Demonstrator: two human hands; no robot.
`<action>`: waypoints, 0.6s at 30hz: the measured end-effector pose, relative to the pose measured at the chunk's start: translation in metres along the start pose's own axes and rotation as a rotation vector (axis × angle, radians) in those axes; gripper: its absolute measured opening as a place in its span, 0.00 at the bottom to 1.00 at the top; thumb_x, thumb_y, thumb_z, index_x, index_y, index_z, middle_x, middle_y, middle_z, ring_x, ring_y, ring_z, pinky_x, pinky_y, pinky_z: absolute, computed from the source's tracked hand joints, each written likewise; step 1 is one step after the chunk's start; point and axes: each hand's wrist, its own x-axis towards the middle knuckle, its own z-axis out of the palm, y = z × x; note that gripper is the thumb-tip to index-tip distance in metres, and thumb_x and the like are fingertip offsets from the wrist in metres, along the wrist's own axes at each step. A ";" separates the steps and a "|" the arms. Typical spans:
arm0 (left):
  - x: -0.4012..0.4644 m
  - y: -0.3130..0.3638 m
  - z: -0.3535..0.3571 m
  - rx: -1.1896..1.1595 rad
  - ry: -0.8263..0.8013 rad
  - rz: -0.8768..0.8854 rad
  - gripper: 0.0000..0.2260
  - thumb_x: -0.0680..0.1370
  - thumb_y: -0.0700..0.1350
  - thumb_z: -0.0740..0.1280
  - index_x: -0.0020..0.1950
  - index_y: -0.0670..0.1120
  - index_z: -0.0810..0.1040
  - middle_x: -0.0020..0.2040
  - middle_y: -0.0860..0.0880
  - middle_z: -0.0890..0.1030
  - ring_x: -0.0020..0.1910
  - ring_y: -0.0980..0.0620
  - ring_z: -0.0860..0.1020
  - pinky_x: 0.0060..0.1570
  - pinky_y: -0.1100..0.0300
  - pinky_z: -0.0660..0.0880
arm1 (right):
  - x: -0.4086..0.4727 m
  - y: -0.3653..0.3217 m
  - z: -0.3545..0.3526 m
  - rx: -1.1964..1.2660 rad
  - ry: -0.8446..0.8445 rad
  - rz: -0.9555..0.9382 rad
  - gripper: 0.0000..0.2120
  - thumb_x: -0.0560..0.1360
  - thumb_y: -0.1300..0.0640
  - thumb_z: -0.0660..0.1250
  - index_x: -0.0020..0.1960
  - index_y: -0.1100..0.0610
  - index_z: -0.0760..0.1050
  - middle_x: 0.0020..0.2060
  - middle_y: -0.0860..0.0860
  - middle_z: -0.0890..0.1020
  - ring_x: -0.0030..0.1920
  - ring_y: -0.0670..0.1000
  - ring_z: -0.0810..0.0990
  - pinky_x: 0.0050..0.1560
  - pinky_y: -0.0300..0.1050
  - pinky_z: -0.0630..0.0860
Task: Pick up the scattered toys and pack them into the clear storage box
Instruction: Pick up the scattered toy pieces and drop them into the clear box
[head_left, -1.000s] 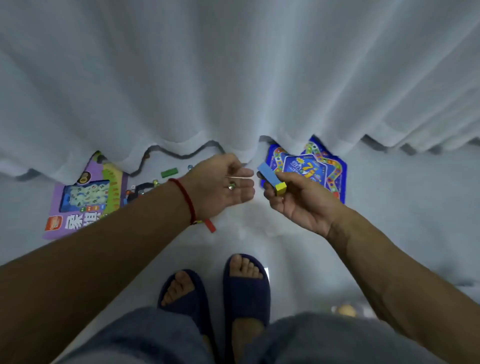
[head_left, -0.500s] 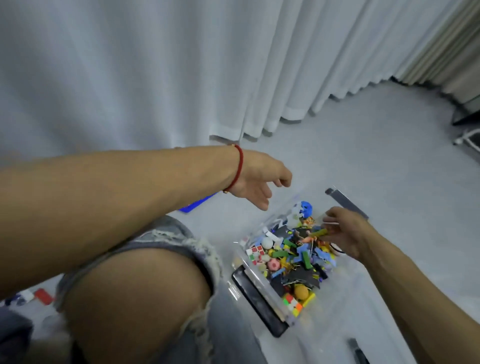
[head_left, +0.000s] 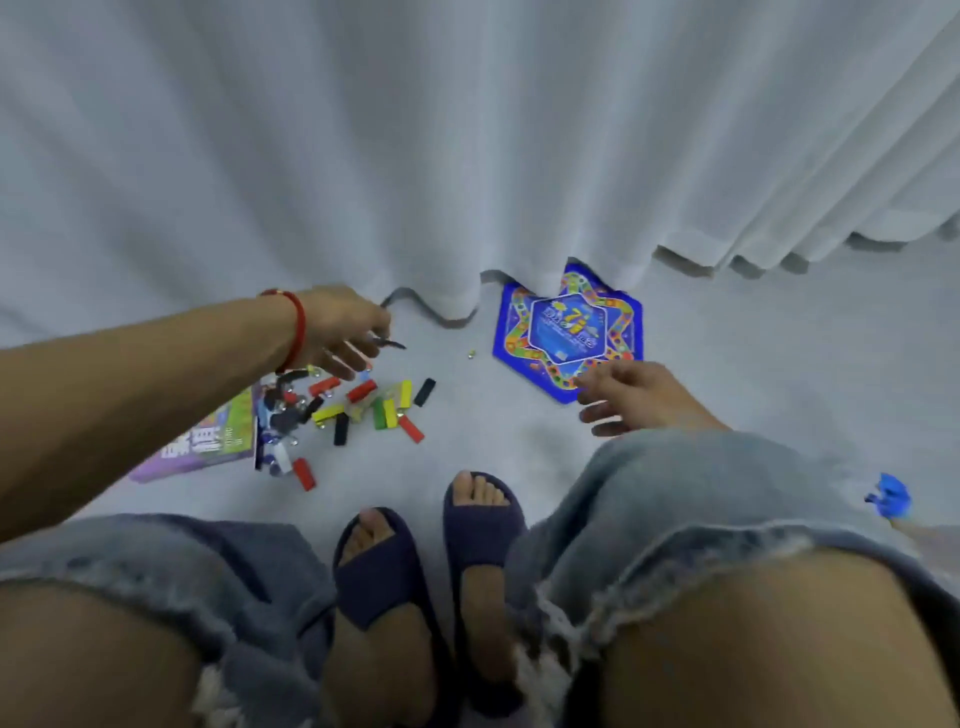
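Red cord circles the wrist of the left hand, which reaches over the pile of coloured blocks on the floor, fingers curled around a thin dark piece just beyond the pile. Right of the pile, the right hand hovers released, fingers spread, holding nothing, at the near corner of a blue star-shaped game board. Left of the pile lies a purple game box, partly under the left forearm. Far right of the pile sits a small blue toy. White curtain hangs behind the pile. The clear storage box is out of view.
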 end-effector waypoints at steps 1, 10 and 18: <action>0.012 -0.024 -0.006 -0.040 0.044 -0.036 0.10 0.78 0.42 0.65 0.54 0.36 0.77 0.47 0.40 0.79 0.39 0.44 0.76 0.43 0.51 0.78 | 0.023 -0.004 0.022 -0.112 -0.062 -0.011 0.07 0.80 0.56 0.66 0.52 0.60 0.78 0.46 0.56 0.82 0.43 0.53 0.82 0.49 0.52 0.81; 0.121 -0.159 0.074 0.031 0.318 0.077 0.12 0.74 0.44 0.71 0.55 0.45 0.76 0.50 0.48 0.76 0.47 0.49 0.76 0.46 0.60 0.70 | 0.230 0.023 0.152 -1.086 -0.151 -0.399 0.21 0.80 0.53 0.64 0.72 0.54 0.68 0.67 0.59 0.70 0.63 0.61 0.74 0.63 0.51 0.72; 0.172 -0.193 0.104 -0.051 0.674 0.270 0.09 0.74 0.40 0.70 0.54 0.44 0.77 0.51 0.48 0.75 0.44 0.53 0.71 0.47 0.61 0.71 | 0.281 0.062 0.192 -0.946 -0.064 -0.713 0.08 0.79 0.65 0.62 0.57 0.62 0.76 0.53 0.57 0.75 0.50 0.54 0.75 0.54 0.49 0.76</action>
